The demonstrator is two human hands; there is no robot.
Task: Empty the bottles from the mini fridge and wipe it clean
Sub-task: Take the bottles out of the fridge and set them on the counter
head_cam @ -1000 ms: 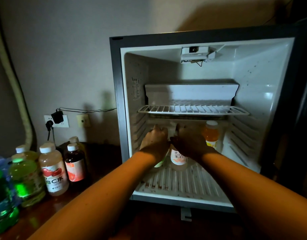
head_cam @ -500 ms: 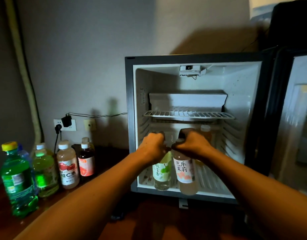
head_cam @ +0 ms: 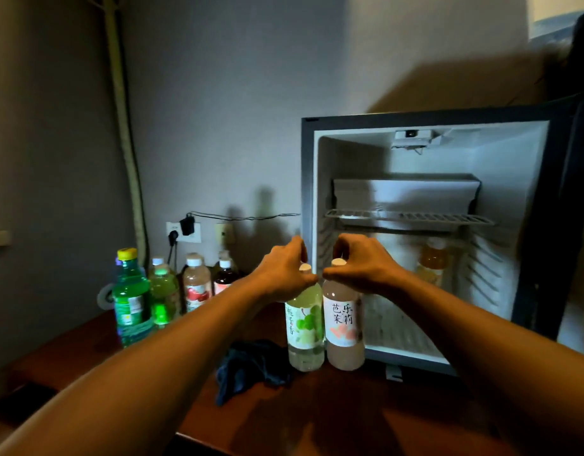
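In dim light, the left hand (head_cam: 285, 274) grips a green bottle (head_cam: 304, 327) and the right hand (head_cam: 359, 266) a pink bottle (head_cam: 344, 327) by their half-hidden necks before the fridge (head_cam: 531, 225).

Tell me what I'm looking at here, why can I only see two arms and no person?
The camera sits on the person's head and looks forward and down, so you see only their arms. The left hand holds a pale green bottle by its neck, and the right hand holds a pinkish bottle the same way. Both bottles are in front of the open mini fridge. One orange bottle is inside it. More bottles stand by the wall on the wooden table. A dark cloth lies next to the held bottles.
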